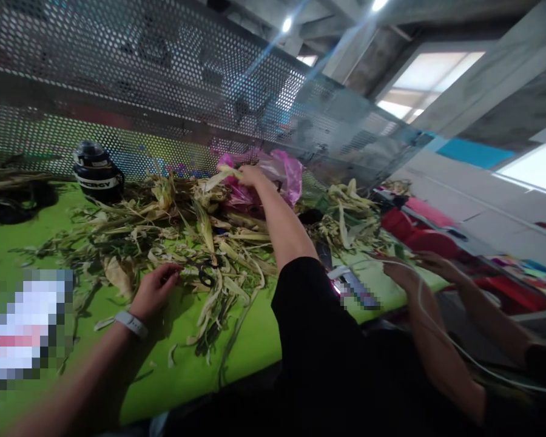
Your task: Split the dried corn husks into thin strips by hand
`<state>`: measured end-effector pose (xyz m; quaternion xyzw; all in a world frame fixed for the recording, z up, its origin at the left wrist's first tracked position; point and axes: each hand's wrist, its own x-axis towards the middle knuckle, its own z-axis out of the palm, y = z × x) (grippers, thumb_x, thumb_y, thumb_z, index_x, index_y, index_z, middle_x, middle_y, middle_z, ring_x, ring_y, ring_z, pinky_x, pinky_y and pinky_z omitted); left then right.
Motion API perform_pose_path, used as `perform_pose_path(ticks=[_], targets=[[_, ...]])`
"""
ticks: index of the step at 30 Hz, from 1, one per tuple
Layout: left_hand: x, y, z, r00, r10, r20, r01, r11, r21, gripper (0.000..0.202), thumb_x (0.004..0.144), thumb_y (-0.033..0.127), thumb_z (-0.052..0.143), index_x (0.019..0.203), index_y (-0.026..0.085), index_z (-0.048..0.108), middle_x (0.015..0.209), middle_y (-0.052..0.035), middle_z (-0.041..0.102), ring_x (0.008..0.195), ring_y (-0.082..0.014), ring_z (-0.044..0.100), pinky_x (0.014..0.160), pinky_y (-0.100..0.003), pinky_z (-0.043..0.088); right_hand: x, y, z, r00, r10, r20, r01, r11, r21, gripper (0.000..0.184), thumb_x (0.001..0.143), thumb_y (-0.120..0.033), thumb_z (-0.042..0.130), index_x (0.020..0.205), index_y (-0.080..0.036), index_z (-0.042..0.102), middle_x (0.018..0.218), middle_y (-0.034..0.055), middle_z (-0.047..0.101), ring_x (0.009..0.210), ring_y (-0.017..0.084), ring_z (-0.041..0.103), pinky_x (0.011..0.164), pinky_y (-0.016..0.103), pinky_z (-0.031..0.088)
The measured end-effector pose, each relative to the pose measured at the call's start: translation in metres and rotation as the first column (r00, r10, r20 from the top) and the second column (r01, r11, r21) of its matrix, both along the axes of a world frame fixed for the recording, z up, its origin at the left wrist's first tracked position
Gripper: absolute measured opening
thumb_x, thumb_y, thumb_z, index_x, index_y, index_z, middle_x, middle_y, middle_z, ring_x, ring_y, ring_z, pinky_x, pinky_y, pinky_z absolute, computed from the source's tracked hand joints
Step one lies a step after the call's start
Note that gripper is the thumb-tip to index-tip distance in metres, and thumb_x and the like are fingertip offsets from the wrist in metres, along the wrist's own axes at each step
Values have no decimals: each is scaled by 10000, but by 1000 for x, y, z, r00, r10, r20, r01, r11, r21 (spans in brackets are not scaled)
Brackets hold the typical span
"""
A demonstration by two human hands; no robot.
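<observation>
My right hand (251, 176) reaches across to the far side of the table, its fingers closed on a pale dried corn husk (218, 180). Behind and beneath it lies a crumpled pink plastic bag (291, 176). Closer to me, my left hand (157, 288), with a white band (131, 323) at the wrist, hovers low over or rests on the green table (182, 382). Its fingers are curled together; whatever they pinch, if anything, is too small to make out. Black-handled scissors (205, 277) lie just right of it among husk strips (227, 291).
Scraps of husk (131, 233) spread across the table before a perforated metal screen (118, 79). A dark jug (97, 173) stands at back left. To the right are a phone (357, 288), a white cable (421, 297) and another person's hands (400, 273). More husks (346, 212) lie beyond.
</observation>
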<state>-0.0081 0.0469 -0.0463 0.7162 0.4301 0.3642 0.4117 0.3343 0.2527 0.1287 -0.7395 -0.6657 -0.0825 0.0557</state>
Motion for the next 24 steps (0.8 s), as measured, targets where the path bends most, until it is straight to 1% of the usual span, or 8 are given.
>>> perform_pose_path(ticks=[2, 7, 10, 12, 14, 19, 21, 24], targets=[[0, -1, -1, 1000, -10, -7, 10, 1000, 20, 381, 874, 488, 533, 1016, 169, 684, 848, -62, 749, 775, -206, 687, 736, -309, 529, 8, -11, 23, 1000, -24, 21, 22, 997, 80, 268, 866, -202, 614, 1126, -164, 666, 1163, 162, 683, 1132, 318, 603, 1033, 528, 405], [3, -1, -3, 1000, -23, 21, 22, 999, 39, 353, 880, 456, 535, 1021, 164, 675, 868, -72, 734, 784, -200, 674, 753, -321, 524, 11, -62, 116, 991, -41, 123, -32, 844, 536, 441, 1023, -203, 252, 1211, -161, 648, 1302, 161, 598, 1307, 293, 425, 1199, 590, 15], [1, -1, 0, 991, 16, 133, -15, 1000, -5, 408, 875, 488, 555, 1075, 147, 657, 877, -76, 717, 809, -201, 668, 747, -319, 527, -18, -106, 129, 966, 195, 169, -258, 723, 641, 424, 1021, -310, 299, 1262, -292, 648, 1325, 73, 597, 1369, 307, 404, 1224, 599, 39], [-2, -1, 7, 957, 68, 283, -52, 997, -64, 469, 863, 540, 581, 1112, 146, 634, 920, -79, 713, 863, -203, 676, 781, -316, 535, -50, -134, 99, 914, 376, 150, -393, 737, 549, 400, 999, -335, 346, 1130, -361, 723, 1401, 4, 555, 1476, 345, 271, 1206, 667, 84], [-5, -3, 15, 892, 109, 439, -41, 986, -161, 528, 889, 592, 526, 1151, 142, 619, 1006, -110, 705, 922, -216, 677, 762, -318, 546, -87, -158, 43, 828, 559, 46, -536, 763, 362, 370, 937, -272, 463, 1162, -443, 703, 1421, -62, 548, 1495, 327, 267, 1225, 658, 100], [-4, -9, 27, 826, 61, 560, 130, 947, -295, 564, 789, 584, 677, 1163, 169, 597, 1048, -87, 683, 890, -200, 678, 685, -296, 560, -160, -189, -96, 734, 679, -31, -659, 722, 210, 541, 898, -127, 434, 1233, -494, 648, 1446, -89, 550, 1463, 193, 368, 1279, 517, 76], [-3, -9, 25, 854, 55, 517, 119, 947, -297, 589, 723, 550, 754, 1136, 172, 569, 912, -38, 669, 745, -159, 656, 600, -258, 524, -171, -190, -120, 764, 639, -85, -600, 753, 269, 587, 881, -116, 419, 1343, -440, 583, 1522, -71, 469, 1490, 180, 317, 1279, 477, 121], [-3, -4, 20, 854, 150, 498, 13, 951, -309, 547, 755, 544, 719, 1125, 175, 558, 839, -6, 637, 691, -121, 609, 567, -218, 476, -172, -178, -128, 831, 502, -239, -383, 829, 409, 621, 859, -117, 367, 1438, -301, 498, 1556, 20, 421, 1483, 189, 319, 1240, 417, 246]])
